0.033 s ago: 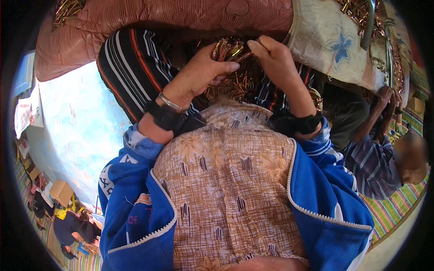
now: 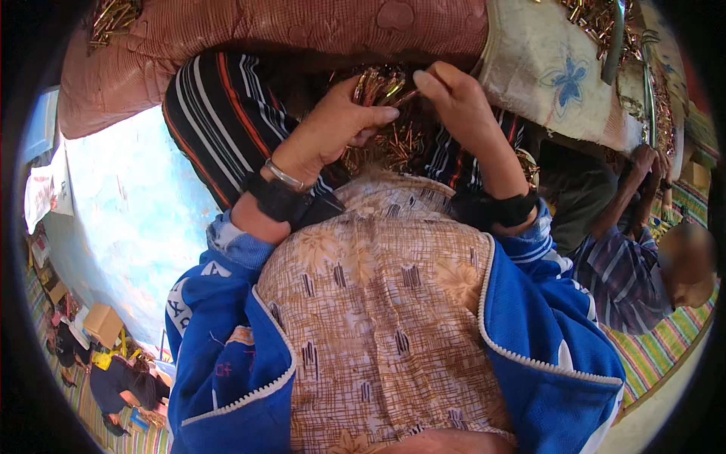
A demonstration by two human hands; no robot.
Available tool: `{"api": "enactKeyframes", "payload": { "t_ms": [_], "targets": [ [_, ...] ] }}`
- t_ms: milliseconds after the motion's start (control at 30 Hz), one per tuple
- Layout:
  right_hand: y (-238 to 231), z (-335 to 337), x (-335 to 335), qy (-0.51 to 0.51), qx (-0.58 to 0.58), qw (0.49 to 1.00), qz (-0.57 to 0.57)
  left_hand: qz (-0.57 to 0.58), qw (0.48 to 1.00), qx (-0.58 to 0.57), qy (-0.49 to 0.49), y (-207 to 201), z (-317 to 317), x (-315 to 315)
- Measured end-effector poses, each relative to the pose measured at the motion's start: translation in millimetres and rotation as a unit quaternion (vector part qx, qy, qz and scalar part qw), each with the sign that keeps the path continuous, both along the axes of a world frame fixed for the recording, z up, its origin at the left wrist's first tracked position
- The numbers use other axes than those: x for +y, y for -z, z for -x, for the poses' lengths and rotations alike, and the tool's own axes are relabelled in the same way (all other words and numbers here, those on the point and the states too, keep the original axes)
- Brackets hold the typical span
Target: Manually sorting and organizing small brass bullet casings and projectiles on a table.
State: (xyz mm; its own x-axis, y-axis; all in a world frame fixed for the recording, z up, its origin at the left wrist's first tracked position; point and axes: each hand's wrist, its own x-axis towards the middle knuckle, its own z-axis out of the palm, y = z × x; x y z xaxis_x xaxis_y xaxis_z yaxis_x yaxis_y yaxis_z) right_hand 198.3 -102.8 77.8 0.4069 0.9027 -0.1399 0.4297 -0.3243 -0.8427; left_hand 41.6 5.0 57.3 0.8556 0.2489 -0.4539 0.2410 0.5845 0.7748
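Note:
My left hand (image 2: 329, 129) is closed around a bunch of slim, shiny gold-and-copper sticks (image 2: 380, 82), whose exact kind I cannot make out. Thumb and fingers of my right hand (image 2: 457, 94) pinch the outer end of one slim copper-coloured stick (image 2: 406, 97) beside the bunch. Its inner end reaches the bunch. Below both hands, a loose heap of the same sticks (image 2: 401, 144) lies between my legs, on which I wear striped trousers (image 2: 227, 129). Part of the heap is hidden by my hands.
A quilted reddish cushion (image 2: 302, 30) runs along the far side. Far right lies a pale cloth with a blue flower (image 2: 560, 79), near more sticks (image 2: 594, 26) and upright metal bars (image 2: 649, 91). A co-worker in a striped shirt (image 2: 624, 280) sits at right. Others sit at lower left, near a cardboard box (image 2: 103, 323).

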Motion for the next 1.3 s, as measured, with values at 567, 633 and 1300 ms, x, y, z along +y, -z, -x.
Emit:
{"api": "enactKeyframes", "payload": {
  "t_ms": [567, 633, 1300],
  "targets": [
    [-17, -5, -7, 0.008, 0.044, 0.999, 0.017, 0.013, 0.994, 0.007, -0.111, -2, 3, 0],
    [-28, -5, -4, -0.025, 0.015, 0.999, 0.013, -0.002, 0.994, 0.007, -0.109, 1, 3, 0],
    [-34, -72, 91, 0.032, -0.407, 0.898, -0.163, 0.029, 0.999, 0.012, -0.028, -8, -1, 1]
  ]
}}
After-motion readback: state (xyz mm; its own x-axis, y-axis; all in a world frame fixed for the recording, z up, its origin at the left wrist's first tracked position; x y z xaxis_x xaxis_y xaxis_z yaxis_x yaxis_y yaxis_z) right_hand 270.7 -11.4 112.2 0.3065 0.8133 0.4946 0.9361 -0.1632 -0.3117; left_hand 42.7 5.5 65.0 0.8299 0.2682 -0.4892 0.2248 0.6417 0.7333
